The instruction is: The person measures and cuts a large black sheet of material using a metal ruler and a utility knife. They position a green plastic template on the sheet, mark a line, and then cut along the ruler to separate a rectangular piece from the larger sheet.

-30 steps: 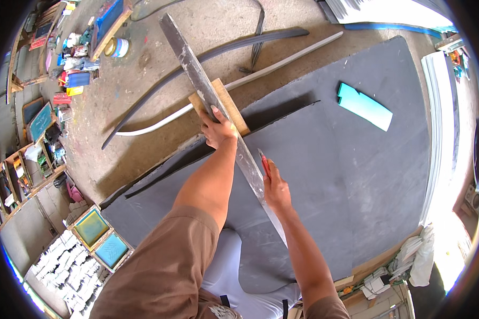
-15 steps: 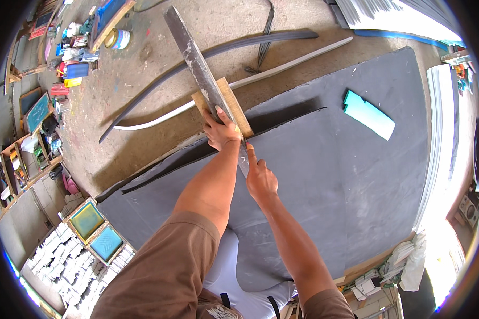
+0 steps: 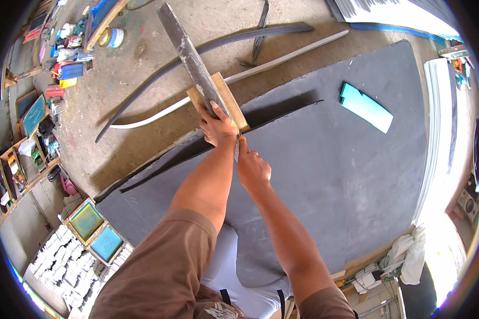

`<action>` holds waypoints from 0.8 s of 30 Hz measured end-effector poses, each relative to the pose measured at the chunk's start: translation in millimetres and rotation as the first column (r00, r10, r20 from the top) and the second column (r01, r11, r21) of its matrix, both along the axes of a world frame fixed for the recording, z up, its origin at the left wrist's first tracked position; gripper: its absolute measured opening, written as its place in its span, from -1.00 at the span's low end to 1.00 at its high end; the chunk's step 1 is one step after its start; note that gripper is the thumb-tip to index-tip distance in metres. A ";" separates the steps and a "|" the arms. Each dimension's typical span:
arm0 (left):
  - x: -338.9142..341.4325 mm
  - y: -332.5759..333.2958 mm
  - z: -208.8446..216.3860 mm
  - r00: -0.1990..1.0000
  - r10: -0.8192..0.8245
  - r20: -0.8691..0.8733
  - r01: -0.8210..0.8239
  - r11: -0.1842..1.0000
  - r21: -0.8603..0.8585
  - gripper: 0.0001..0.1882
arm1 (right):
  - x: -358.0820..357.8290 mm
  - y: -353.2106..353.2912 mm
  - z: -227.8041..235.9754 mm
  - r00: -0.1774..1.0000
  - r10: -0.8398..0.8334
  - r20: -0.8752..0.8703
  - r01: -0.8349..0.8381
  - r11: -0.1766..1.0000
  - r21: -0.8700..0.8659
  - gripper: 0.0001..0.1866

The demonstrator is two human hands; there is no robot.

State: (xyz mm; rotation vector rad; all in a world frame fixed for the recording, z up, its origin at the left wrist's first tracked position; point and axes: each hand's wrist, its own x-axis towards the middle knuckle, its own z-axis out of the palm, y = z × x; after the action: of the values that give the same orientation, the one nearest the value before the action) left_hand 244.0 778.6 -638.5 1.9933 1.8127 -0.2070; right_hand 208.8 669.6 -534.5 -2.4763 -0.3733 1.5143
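Observation:
My left hand (image 3: 216, 127) presses on a long dark scuffed bar (image 3: 189, 53), its thumb on top and its fingers wrapped round the side. Under the bar lies a short wooden board (image 3: 230, 103), which reaches over the edge of a large dark grey sheet (image 3: 303, 175). Just below the board's near end, my right hand (image 3: 254, 169) is closed round a slim tool that looks like a cutter knife, mostly hidden, with the index finger stretched along it. Both hands almost touch. A loose dark edge of the sheet stands up on either side of the board.
On the sheet's right part lies a turquoise piece (image 3: 366, 108). A curved dark strip (image 3: 223, 47) and a white strip (image 3: 287, 58) rest on the floor beyond. Paint cans (image 3: 112, 37), printing frames (image 3: 86, 220) and white stacks (image 3: 64, 260) stand leftward; pale sheets (image 3: 436, 133) line the right.
The view has shifted slightly. My right hand has moved a little leftward and away from me, closer to my left hand. The bar and board have slid slightly left.

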 end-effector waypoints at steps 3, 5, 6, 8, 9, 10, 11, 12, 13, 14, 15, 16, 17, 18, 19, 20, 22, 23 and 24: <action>0.3 0.6 -0.6 1.000 -0.003 0.000 0.003 1.000 0.005 -0.16 | 7.0 6.7 6.5 1.000 -0.014 -0.028 0.013 1.000 -0.024 -0.19; 0.5 1.5 -1.5 1.000 -0.005 -0.006 0.005 1.000 0.008 -0.15 | 9.1 8.6 8.1 0.999 -0.013 -0.033 0.012 1.000 -0.026 -0.19; 0.7 1.5 -2.3 1.000 -0.005 -0.008 0.005 1.000 0.011 -0.15 | 9.7 9.4 7.9 0.999 -0.012 -0.035 0.011 1.000 -0.027 -0.20; -0.1 0.7 -2.7 1.000 -0.009 -0.013 0.009 1.000 0.014 -0.16 | 11.4 11.3 5.1 0.999 -0.027 -0.045 0.026 0.999 -0.033 -0.21; -0.7 0.4 -2.0 1.000 -0.011 -0.017 0.011 1.000 0.014 -0.16 | 10.3 10.7 4.8 0.998 -0.035 -0.049 0.033 0.999 -0.036 -0.21; 1.0 0.7 -1.5 1.000 -0.012 -0.016 0.012 1.000 0.015 -0.16 | 8.4 8.5 3.9 0.999 -0.027 -0.041 0.026 0.999 -0.027 -0.22; 1.8 0.5 -1.4 1.000 -0.012 -0.022 0.013 1.000 0.019 -0.16 | 5.6 5.2 1.9 0.999 -0.020 -0.033 0.019 1.000 -0.018 -0.22; 2.3 0.3 -1.5 1.000 -0.012 -0.028 0.013 1.000 0.023 -0.16 | 4.1 2.3 0.7 1.000 -0.012 -0.025 0.012 1.000 -0.008 -0.23; 0.7 0.2 -1.8 0.999 -0.010 -0.037 0.011 1.000 0.027 -0.17 | 3.1 0.3 2.3 0.999 0.000 -0.034 0.000 1.000 -0.015 -0.23; 0.0 0.9 -2.7 0.999 -0.012 -0.031 0.013 1.000 0.028 -0.17 | 2.8 -1.6 4.8 0.999 0.011 -0.042 -0.012 1.000 -0.021 -0.23; -0.1 2.1 -3.9 1.000 -0.014 -0.025 0.014 0.999 0.029 -0.17 | 2.1 -3.6 6.3 0.998 0.023 -0.052 -0.024 0.999 -0.027 -0.24; 0.1 2.4 -5.0 1.000 -0.015 -0.020 0.016 0.999 0.029 -0.17 | -0.3 -6.5 6.0 0.998 0.026 -0.053 -0.028 0.999 -0.026 -0.23; 0.6 2.2 -5.5 1.000 -0.016 -0.013 0.016 0.999 0.031 -0.18 | -4.0 -9.8 5.4 0.998 0.030 -0.054 -0.031 0.999 -0.024 -0.22; 1.2 1.9 -5.7 1.000 -0.016 -0.006 0.016 0.999 0.032 -0.18 | -7.8 -13.5 4.7 0.998 0.033 -0.055 -0.034 0.999 -0.023 -0.21; 1.4 1.9 -5.7 1.000 -0.016 0.001 0.016 0.999 0.034 -0.19 | -10.9 -17.8 4.4 0.997 0.036 -0.064 -0.037 0.999 -0.026 -0.20; 1.1 2.9 -6.5 1.000 -0.020 -0.020 0.021 0.999 0.037 -0.18 | -14.1 -22.6 4.1 0.997 0.038 -0.073 -0.040 0.999 -0.029 -0.18; 1.4 3.0 -8.6 0.998 -0.028 -0.057 0.030 0.999 0.035 -0.17 | -22.8 -32.4 2.8 0.995 0.059 -0.078 -0.062 0.998 -0.032 -0.17; 1.1 3.4 -7.8 0.999 -0.024 -0.046 0.027 0.999 0.047 -0.17 | -28.8 -39.1 1.6 0.994 0.077 -0.075 -0.080 0.996 -0.031 -0.17; 0.9 3.4 -9.4 0.999 -0.023 -0.049 0.026 0.998 0.049 -0.17 | -34.1 -45.6 1.3 0.993 0.095 -0.072 -0.098 0.995 -0.031 -0.16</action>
State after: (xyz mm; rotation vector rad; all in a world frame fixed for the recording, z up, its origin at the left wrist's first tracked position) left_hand 244.9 782.1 -647.9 2.0619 1.8406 -0.2213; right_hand 174.7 623.9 -533.1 -2.4555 -0.4645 1.6539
